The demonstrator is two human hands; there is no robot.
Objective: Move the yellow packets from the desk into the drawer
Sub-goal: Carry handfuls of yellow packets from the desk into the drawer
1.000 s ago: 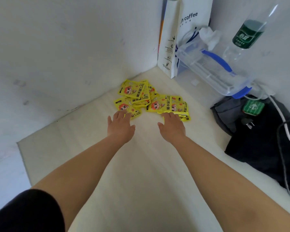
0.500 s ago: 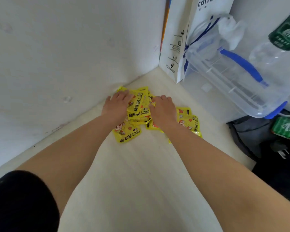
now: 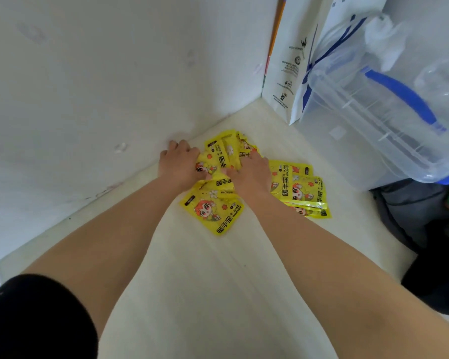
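- Yellow packets, glossy, printed with a red-haired cartoon figure, black characters and "HAND WARMER".
- Heaped loosely and overlapping on the pale desk, near the wall corner.
- One flat at the front, several stacked at the right, others crumpled and tilted in the middle.

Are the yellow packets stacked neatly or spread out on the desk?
Spread out. The yellow packets lie loose and overlapping at different angles on the desk, with the left hand and right hand pressed onto the pile.
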